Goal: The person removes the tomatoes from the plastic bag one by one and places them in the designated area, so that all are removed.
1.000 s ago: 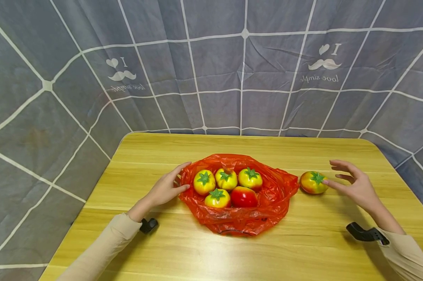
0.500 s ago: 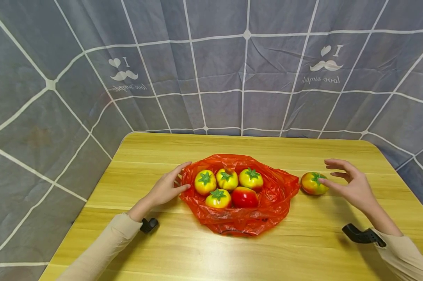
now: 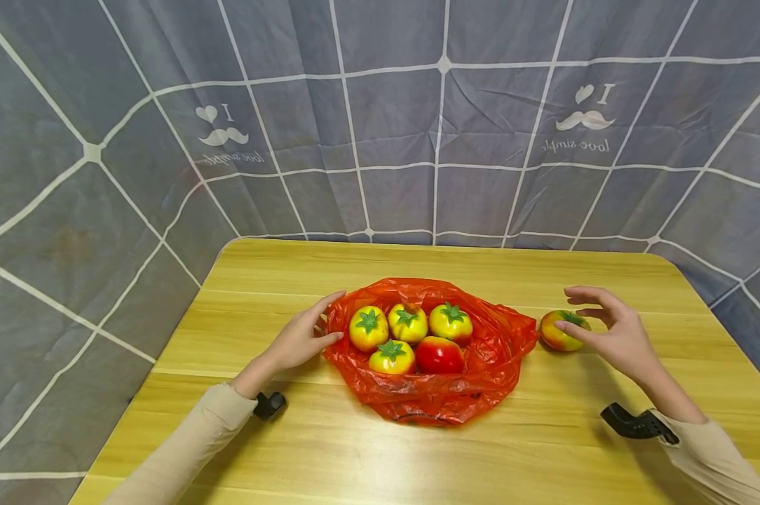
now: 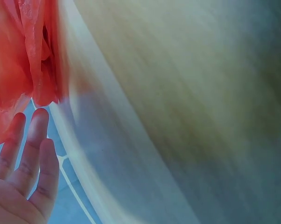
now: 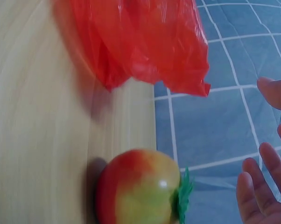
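A red plastic bag [image 3: 439,400] lies spread open at the middle of the table, with several yellow-red tomatoes [image 3: 369,328] inside. Most show green star-shaped tops; one at the front right shows a plain red side [image 3: 439,355]. My left hand [image 3: 294,342] is at the bag's left edge; in the left wrist view its fingers [image 4: 38,126] are nearly straight beside the plastic. One loose tomato [image 3: 555,335] sits just right of the bag. Over it hovers my right hand [image 3: 626,344], fingers spread and partly covering it from the head. The right wrist view shows this tomato [image 5: 140,189] apart from the fingers.
The wood-grain table [image 3: 380,463] has rounded far corners. Behind and beside it hangs a grey curtain [image 3: 392,119] with white grid lines. A black wrist mount [image 3: 635,424] juts from the right sleeve, another [image 3: 269,405] from the left.
My right hand has moved left, from the right side of the loose tomato to over it. My left hand, the bag and the tomatoes have stayed put.
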The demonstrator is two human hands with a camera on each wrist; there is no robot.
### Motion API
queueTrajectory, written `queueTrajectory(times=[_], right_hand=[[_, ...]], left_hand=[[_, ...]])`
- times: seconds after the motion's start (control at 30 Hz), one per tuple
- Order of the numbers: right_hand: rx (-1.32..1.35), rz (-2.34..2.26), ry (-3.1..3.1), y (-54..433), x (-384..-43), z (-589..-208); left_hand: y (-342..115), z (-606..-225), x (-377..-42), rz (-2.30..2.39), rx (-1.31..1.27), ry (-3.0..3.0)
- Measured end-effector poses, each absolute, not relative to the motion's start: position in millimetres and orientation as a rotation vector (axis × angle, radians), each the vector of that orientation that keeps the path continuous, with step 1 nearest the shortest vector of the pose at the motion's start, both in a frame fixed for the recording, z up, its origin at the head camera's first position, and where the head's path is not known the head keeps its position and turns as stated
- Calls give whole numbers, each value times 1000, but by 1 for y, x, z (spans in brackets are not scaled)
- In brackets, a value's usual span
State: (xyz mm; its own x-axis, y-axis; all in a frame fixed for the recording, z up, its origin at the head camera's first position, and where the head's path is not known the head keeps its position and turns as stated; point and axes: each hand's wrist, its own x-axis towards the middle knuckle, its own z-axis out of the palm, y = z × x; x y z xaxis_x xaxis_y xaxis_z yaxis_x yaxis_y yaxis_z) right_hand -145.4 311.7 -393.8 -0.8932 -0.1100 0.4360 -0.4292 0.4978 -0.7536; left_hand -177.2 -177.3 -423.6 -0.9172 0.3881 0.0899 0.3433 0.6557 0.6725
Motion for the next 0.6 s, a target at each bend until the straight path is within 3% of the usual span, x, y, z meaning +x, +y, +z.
queueTrajectory(times=[0.6], right_hand=[[528, 1374, -2385, 289, -145, -395]], left_hand=[[-178, -423, -177, 1126, 622, 2808]])
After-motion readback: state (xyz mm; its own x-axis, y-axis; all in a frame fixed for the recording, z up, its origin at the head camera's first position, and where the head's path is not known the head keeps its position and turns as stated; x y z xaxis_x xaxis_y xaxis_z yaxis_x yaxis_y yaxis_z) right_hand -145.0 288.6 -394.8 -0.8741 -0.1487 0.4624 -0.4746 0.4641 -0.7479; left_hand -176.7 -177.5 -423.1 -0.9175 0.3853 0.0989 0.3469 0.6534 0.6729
